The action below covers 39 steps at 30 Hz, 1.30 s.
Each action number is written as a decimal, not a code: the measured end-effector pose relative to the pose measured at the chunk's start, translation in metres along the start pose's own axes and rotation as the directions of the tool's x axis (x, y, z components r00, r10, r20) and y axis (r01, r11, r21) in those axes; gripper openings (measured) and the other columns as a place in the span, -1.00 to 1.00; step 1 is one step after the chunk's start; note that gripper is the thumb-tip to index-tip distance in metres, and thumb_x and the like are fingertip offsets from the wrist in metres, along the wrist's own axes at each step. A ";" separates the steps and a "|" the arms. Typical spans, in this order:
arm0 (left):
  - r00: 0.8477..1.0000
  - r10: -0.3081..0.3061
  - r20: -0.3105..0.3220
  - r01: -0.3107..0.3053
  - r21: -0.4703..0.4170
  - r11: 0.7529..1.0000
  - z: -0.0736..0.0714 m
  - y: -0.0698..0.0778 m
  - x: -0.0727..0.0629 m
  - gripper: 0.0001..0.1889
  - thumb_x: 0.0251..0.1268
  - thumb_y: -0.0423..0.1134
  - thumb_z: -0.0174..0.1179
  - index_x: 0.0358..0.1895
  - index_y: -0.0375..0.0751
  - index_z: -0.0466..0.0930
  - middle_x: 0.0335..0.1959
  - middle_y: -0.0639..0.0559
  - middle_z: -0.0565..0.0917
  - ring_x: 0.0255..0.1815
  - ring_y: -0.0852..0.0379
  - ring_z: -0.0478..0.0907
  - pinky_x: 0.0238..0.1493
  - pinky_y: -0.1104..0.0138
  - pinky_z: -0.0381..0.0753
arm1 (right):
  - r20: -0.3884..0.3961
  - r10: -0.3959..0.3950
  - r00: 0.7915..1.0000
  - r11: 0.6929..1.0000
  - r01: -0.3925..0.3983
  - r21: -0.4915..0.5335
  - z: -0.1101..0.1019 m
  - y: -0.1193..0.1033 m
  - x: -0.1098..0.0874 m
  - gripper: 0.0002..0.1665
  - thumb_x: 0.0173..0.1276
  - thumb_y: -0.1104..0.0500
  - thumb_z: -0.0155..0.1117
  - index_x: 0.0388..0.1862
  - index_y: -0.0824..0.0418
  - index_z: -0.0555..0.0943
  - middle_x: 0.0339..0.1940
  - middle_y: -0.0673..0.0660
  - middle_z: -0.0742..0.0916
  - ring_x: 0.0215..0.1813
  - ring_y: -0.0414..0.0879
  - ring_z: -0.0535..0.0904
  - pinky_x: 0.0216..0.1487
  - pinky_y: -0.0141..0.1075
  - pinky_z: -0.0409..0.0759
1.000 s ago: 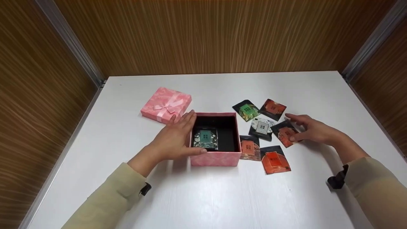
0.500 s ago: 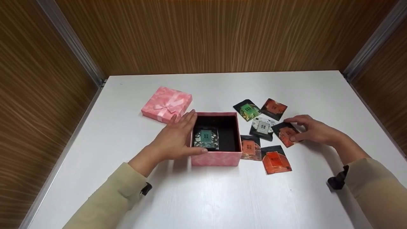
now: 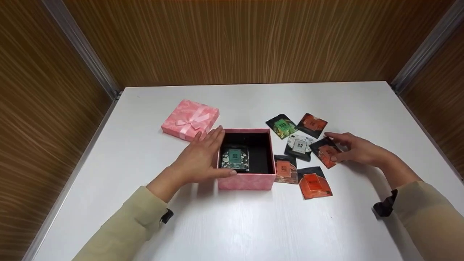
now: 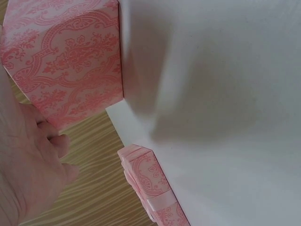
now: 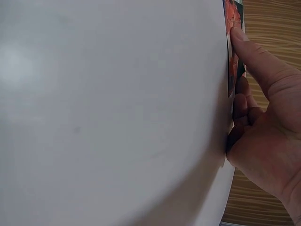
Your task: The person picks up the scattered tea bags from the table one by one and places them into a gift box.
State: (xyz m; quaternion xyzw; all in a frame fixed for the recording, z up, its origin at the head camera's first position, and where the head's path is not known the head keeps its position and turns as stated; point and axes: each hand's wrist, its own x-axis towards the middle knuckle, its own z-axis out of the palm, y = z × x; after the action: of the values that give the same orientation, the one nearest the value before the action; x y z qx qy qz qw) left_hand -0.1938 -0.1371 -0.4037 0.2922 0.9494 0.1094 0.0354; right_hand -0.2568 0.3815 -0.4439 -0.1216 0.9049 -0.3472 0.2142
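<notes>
A pink box (image 3: 246,181) with a black interior stands uncovered near the middle of the table. Inside on its left lies a dark green floral sachet (image 3: 234,157). My left hand (image 3: 197,159) rests along the box's left wall, fingers extended, thumb over the front rim. In the left wrist view its fingertips touch the patterned side (image 4: 70,61). My right hand (image 3: 359,149) is at a black-and-orange sachet (image 3: 326,152) lying on the table. Its thumb touches the sachet's face, and its index fingertip is close to the upper corner. The other fingers bend beside it.
Around that sachet lie a green one (image 3: 282,126), a red-brown one (image 3: 312,125), a white one (image 3: 299,146), an orange one (image 3: 285,169) against the box and a red-orange one (image 3: 314,183). A pink lid (image 3: 190,119) with a bow lies behind my left hand.
The right index finger dipped towards the sachet's upper edge, then rose slightly, while the thumb stayed on it. The left hand, box and sachets have stayed in place.
</notes>
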 end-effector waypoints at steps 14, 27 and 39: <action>1.000 0.003 -0.006 -0.003 0.004 1.000 0.001 0.000 0.001 0.35 0.21 0.74 -0.07 0.75 -0.26 -0.21 0.78 -0.11 -0.13 0.77 -0.05 -0.16 0.70 -0.08 -0.27 | -0.043 -0.005 0.999 1.000 0.004 -0.027 -0.001 0.001 0.001 0.07 0.36 0.03 0.59 0.73 0.07 0.24 0.16 0.27 0.52 0.12 0.09 0.35 -0.01 -0.20 0.42; 0.999 0.029 -0.024 -0.029 0.018 0.999 0.002 -0.001 0.001 0.33 0.25 0.69 0.00 0.73 -0.32 -0.16 0.77 -0.19 -0.07 0.76 -0.10 -0.11 0.70 -0.11 -0.22 | -0.177 0.015 0.984 0.999 -0.023 -0.045 0.006 -0.004 0.003 -0.29 0.57 0.12 0.36 0.60 0.27 0.40 0.01 0.27 0.64 -0.13 0.02 0.50 -0.25 -0.32 0.52; 1.000 0.016 -0.012 -0.016 0.010 1.000 0.002 -0.002 0.002 0.34 0.23 0.72 -0.06 0.74 -0.29 -0.19 0.77 -0.16 -0.10 0.77 -0.06 -0.16 0.70 -0.08 -0.25 | -0.224 0.063 0.973 0.998 -0.059 0.023 -0.007 -0.009 -0.010 -0.29 0.61 0.09 0.29 0.64 0.19 0.36 0.04 0.27 0.71 -0.07 -0.01 0.56 -0.18 -0.34 0.54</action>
State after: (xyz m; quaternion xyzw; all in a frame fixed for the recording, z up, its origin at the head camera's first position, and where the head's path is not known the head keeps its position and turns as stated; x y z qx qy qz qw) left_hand -0.1959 -0.1371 -0.4055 0.2992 0.9478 0.1068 0.0271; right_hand -0.2503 0.3827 -0.4301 -0.0519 0.9238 -0.3592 0.1220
